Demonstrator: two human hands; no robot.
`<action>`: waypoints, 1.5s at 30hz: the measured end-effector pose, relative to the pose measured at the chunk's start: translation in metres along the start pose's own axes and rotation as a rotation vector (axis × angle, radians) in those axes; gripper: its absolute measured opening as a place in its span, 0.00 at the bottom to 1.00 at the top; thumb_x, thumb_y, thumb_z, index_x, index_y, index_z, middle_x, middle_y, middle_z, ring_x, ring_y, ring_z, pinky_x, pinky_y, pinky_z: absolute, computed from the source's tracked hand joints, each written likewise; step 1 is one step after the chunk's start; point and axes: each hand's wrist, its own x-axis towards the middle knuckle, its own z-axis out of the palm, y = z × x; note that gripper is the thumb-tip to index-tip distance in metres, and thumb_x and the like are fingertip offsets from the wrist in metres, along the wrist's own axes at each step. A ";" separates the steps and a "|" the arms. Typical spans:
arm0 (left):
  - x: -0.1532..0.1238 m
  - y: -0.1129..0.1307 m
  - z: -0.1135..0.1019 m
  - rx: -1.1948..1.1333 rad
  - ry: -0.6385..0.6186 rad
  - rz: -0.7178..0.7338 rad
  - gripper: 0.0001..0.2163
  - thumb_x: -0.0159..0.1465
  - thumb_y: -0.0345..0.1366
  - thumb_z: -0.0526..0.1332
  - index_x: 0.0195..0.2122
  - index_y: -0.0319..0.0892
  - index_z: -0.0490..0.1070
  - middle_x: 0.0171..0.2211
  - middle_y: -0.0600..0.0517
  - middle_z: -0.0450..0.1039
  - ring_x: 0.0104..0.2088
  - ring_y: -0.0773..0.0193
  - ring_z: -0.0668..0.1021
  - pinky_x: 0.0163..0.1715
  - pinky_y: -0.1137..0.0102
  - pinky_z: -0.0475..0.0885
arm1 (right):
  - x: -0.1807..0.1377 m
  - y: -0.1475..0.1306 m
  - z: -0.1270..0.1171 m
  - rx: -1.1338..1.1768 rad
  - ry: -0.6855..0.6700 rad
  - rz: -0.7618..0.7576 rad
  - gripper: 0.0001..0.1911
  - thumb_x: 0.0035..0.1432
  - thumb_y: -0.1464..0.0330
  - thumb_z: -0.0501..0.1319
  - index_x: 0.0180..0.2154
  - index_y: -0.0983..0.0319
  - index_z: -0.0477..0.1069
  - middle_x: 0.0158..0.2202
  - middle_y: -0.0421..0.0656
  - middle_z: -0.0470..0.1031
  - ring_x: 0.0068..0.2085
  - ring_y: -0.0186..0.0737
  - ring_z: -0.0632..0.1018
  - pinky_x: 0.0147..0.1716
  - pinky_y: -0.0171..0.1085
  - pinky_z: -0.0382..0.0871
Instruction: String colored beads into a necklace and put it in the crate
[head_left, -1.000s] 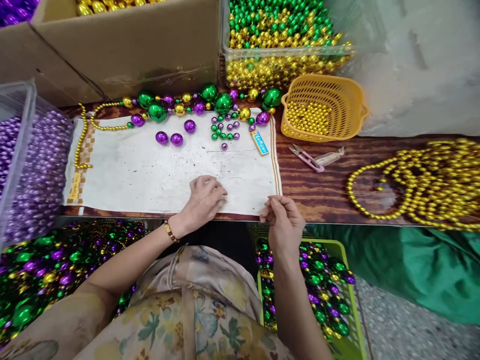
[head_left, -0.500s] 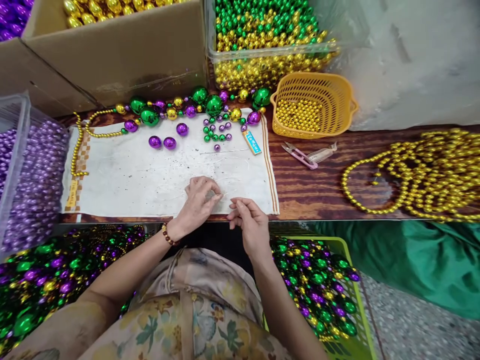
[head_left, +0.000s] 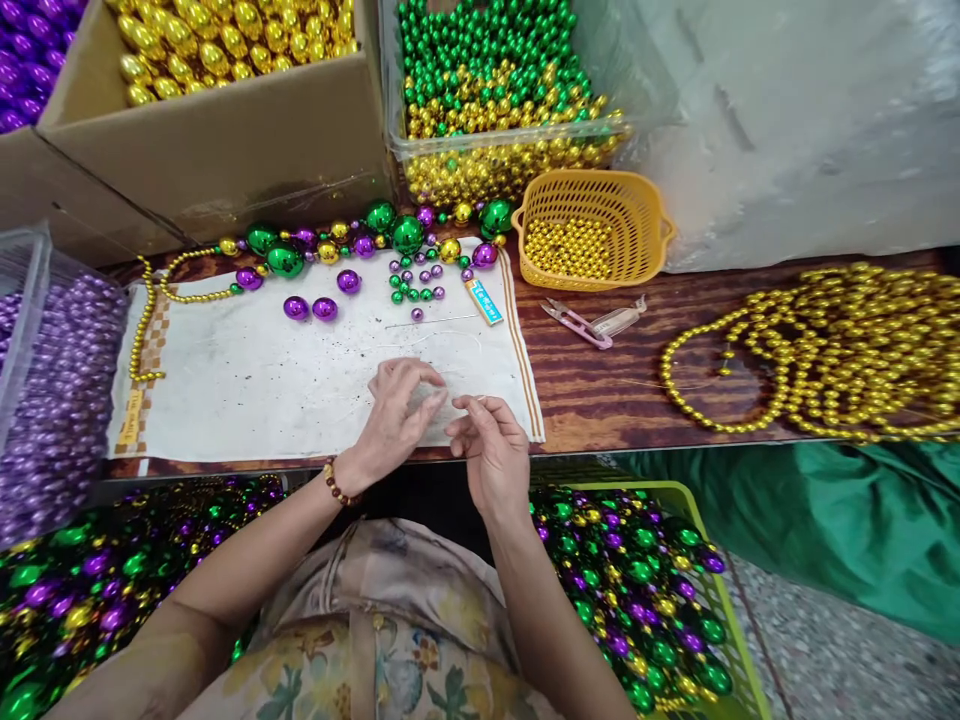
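Left hand [head_left: 401, 412]: bent over the cloth [head_left: 247, 400], thumb and fingertips curving toward each other; from where I stand I can't tell whether they grip anything fine
Right hand [head_left: 491, 440]: thumb and forefinger drawn together, facing the left with a narrow gap between; whether a strand sits in that pinch I can't tell
Thread [head_left: 478, 347]: pale, limp and faint, lying on the cloth just beyond the fingers
Cloth: soft white weave flecked with dark specks, brown checks at the left end, stripes along the right hem
Beads: three glossy purple ovals [head_left: 324, 309], little green and purple rounds [head_left: 412, 294], and a shiny mixed string [head_left: 407, 235] along the back
Edges: the cloth's near side runs close to the front lip of the counter [head_left: 592, 400], and both forearms reach in across it
Room: plain cloth spreads leftward from the left hand; streaky brown wood separates the hem from heaped gold strands [head_left: 862, 370]
Direction: the thread curves, its rounded bend facing right; beyond it a needle-thin rod [head_left: 431, 322] lies lengthwise left to right, roughly along the counter
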 end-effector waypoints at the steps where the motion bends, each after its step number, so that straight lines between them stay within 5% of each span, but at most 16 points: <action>1: 0.013 -0.002 0.001 0.054 0.024 0.015 0.05 0.71 0.38 0.57 0.44 0.47 0.70 0.47 0.50 0.73 0.52 0.54 0.67 0.51 0.56 0.60 | 0.001 -0.004 -0.005 -0.013 -0.009 -0.007 0.14 0.49 0.60 0.72 0.30 0.60 0.70 0.32 0.39 0.78 0.22 0.29 0.73 0.16 0.27 0.63; 9: 0.114 -0.014 0.030 0.385 -0.058 0.128 0.07 0.65 0.28 0.58 0.44 0.43 0.70 0.46 0.44 0.71 0.54 0.45 0.65 0.52 0.50 0.58 | -0.004 -0.023 -0.044 -0.257 -0.112 -0.097 0.11 0.53 0.60 0.71 0.31 0.61 0.76 0.19 0.35 0.68 0.19 0.28 0.67 0.17 0.28 0.60; 16: 0.131 -0.019 0.038 0.509 -0.108 0.204 0.05 0.66 0.27 0.57 0.39 0.40 0.71 0.45 0.41 0.71 0.53 0.44 0.66 0.51 0.50 0.60 | -0.013 -0.022 -0.054 -0.532 -0.126 -0.187 0.09 0.56 0.61 0.68 0.31 0.61 0.77 0.22 0.37 0.68 0.20 0.30 0.65 0.20 0.31 0.58; 20: 0.130 -0.022 0.036 0.451 -0.024 0.311 0.05 0.69 0.29 0.56 0.40 0.39 0.72 0.43 0.43 0.74 0.51 0.48 0.69 0.50 0.54 0.61 | -0.015 -0.024 -0.050 -0.663 -0.174 -0.240 0.09 0.57 0.62 0.66 0.30 0.60 0.76 0.24 0.38 0.70 0.23 0.32 0.66 0.23 0.33 0.60; 25: 0.098 -0.013 0.012 0.079 0.234 0.469 0.06 0.70 0.34 0.58 0.37 0.43 0.72 0.36 0.48 0.76 0.47 0.56 0.72 0.51 0.57 0.63 | -0.016 -0.030 -0.034 -0.836 -0.240 -0.424 0.08 0.61 0.64 0.64 0.30 0.58 0.77 0.30 0.41 0.72 0.33 0.39 0.73 0.34 0.37 0.65; 28: 0.056 -0.004 -0.011 -0.349 0.349 0.284 0.05 0.68 0.36 0.61 0.42 0.43 0.74 0.37 0.49 0.76 0.42 0.60 0.74 0.46 0.61 0.69 | -0.015 -0.035 -0.018 -0.822 -0.235 -0.503 0.07 0.60 0.64 0.64 0.31 0.57 0.78 0.35 0.43 0.73 0.40 0.43 0.74 0.41 0.40 0.67; 31: 0.011 0.000 -0.029 -0.766 0.193 -0.019 0.09 0.65 0.38 0.65 0.43 0.40 0.76 0.31 0.52 0.74 0.32 0.67 0.75 0.35 0.70 0.72 | -0.012 -0.037 -0.002 -0.745 -0.258 -0.467 0.07 0.58 0.63 0.65 0.30 0.57 0.77 0.40 0.44 0.74 0.46 0.45 0.74 0.49 0.43 0.65; 35: -0.029 0.003 -0.033 -1.022 -0.002 -0.290 0.15 0.59 0.43 0.69 0.40 0.37 0.76 0.23 0.55 0.71 0.23 0.70 0.72 0.22 0.76 0.69 | -0.013 -0.029 0.013 -0.614 -0.329 -0.309 0.06 0.55 0.63 0.67 0.28 0.58 0.77 0.42 0.43 0.74 0.48 0.46 0.73 0.52 0.44 0.62; 45: -0.054 -0.001 -0.032 -1.112 -0.081 -0.409 0.17 0.60 0.45 0.69 0.44 0.38 0.78 0.18 0.57 0.68 0.16 0.76 0.64 0.15 0.79 0.55 | -0.029 -0.018 0.027 -0.428 -0.353 -0.119 0.08 0.52 0.65 0.67 0.23 0.59 0.74 0.38 0.41 0.73 0.44 0.42 0.72 0.48 0.39 0.62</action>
